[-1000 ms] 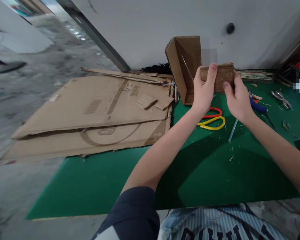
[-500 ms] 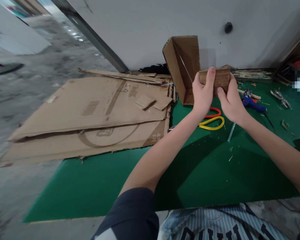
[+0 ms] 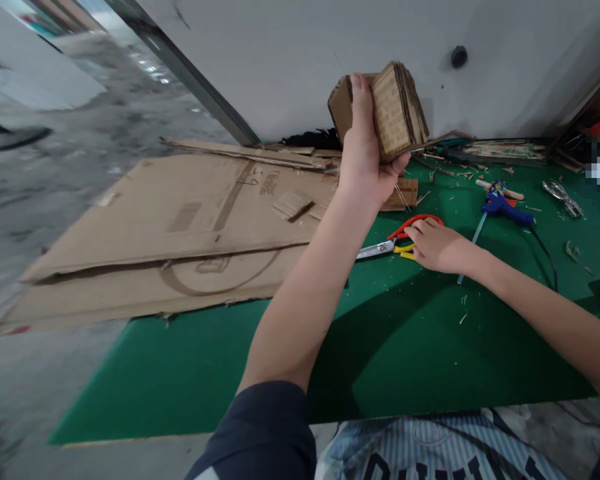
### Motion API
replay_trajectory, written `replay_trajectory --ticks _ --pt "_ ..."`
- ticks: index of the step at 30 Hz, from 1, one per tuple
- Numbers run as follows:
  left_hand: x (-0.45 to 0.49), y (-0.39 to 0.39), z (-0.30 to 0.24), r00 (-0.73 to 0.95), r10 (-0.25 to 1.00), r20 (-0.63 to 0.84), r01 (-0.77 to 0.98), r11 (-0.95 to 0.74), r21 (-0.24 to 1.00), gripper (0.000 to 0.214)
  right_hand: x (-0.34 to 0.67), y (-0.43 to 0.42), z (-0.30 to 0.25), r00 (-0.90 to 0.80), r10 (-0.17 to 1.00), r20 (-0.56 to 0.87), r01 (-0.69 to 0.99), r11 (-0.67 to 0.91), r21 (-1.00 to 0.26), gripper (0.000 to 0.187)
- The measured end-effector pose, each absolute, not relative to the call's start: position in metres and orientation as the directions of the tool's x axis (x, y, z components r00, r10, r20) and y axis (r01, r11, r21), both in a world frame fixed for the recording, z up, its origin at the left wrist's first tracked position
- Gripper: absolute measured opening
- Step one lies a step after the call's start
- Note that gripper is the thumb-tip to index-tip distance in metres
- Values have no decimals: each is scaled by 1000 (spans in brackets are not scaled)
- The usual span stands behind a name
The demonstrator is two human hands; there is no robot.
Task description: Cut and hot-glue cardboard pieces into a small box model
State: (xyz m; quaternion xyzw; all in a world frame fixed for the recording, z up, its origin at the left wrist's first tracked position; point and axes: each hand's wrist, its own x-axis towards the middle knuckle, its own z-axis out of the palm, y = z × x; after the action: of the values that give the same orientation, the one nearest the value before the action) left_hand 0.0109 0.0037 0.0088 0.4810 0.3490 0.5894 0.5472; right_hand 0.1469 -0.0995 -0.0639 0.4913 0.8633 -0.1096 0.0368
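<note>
Raised near the wall, my left hand (image 3: 363, 157) is closed around a thick stack of cut cardboard pieces (image 3: 400, 110), its layered edges facing right. Behind the stack an upright folded cardboard piece (image 3: 339, 107) is partly hidden, with its base flap (image 3: 406, 193) lying on the green tabletop. Lower down, my right hand (image 3: 443, 247) has its fingers curled over the red and yellow handles of a pair of scissors (image 3: 379, 249). The scissors lie on the table with their blades pointing left, the tips hidden behind my left forearm.
Large flattened cardboard sheets (image 3: 205, 193) cover the table's left side. A blue glue gun (image 3: 510, 208) with a clear glue stick (image 3: 475, 235) and a cord lies on the right, near a shiny metal tool (image 3: 563, 199). Thin strips (image 3: 505, 148) lie along the wall (image 3: 280, 67).
My right hand has let go of the cardboard stack and come down onto the scissors' handles. My left hand has moved up and left with the stack, turning it.
</note>
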Motion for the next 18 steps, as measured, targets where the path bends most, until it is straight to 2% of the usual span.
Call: replay_trajectory --ticks 2,5,8,10,12,13,15,18 --pt "13 -8 19 116 990 75 -361 -28 932 82 143 -98 -63 -508 834 -213 861 490 -134 48" --pt "15 -31 43 176 984 17 -424 60 904 67 146 -98 -57 -499 830 -250 867 474 -156 46" --pt "12 -54 68 206 976 -76 -587 186 788 59 150 -104 -53 -449 871 -201 893 439 -96 42" --pt "4 -69 83 268 962 -53 -677 227 700 61 155 -108 -50 -427 894 -135 904 427 -33 37" --pt "-7 -83 96 280 959 37 -729 188 659 59 162 -108 -44 -389 919 -68 921 386 -49 35" --pt "-13 -90 102 248 963 104 -753 124 646 55 165 -108 -40 -351 935 -45 932 345 -110 35" --pt "-26 -99 112 191 965 180 -781 39 623 47 171 -107 -32 -257 966 -19 909 235 -343 39" --pt "-36 -99 119 -35 987 157 -754 -129 644 46 176 -107 -21 -193 981 11 642 135 -755 48"
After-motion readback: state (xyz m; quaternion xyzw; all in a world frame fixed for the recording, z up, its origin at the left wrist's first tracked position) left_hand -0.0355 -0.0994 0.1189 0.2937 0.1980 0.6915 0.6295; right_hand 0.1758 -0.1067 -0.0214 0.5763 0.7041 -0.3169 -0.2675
